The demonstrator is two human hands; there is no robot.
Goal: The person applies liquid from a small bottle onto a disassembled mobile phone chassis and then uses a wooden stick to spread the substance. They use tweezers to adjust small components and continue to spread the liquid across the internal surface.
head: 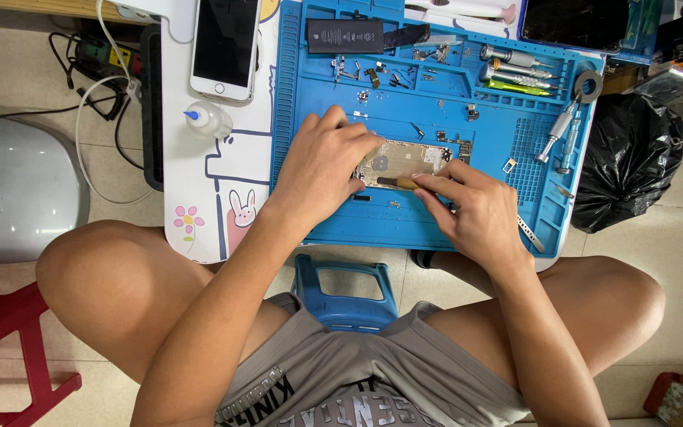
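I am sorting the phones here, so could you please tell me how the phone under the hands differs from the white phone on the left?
The opened phone lies crosswise on the blue mat with its inner parts bared; the white phone lies lengthwise off the mat, closed, dark screen up. The left hand steadies the opened phone while the right hand works at it; nothing touches the white phone. Both lie flat.

both forearms reached forward from between the bare knees. the left hand point(322, 166) lay palm down, fingers curled and spread, wrist bent slightly inward. the right hand point(472, 209) lay lower, fingers drawn together in a pinching grip, fingertips pointing toward the left hand, nearly touching it.
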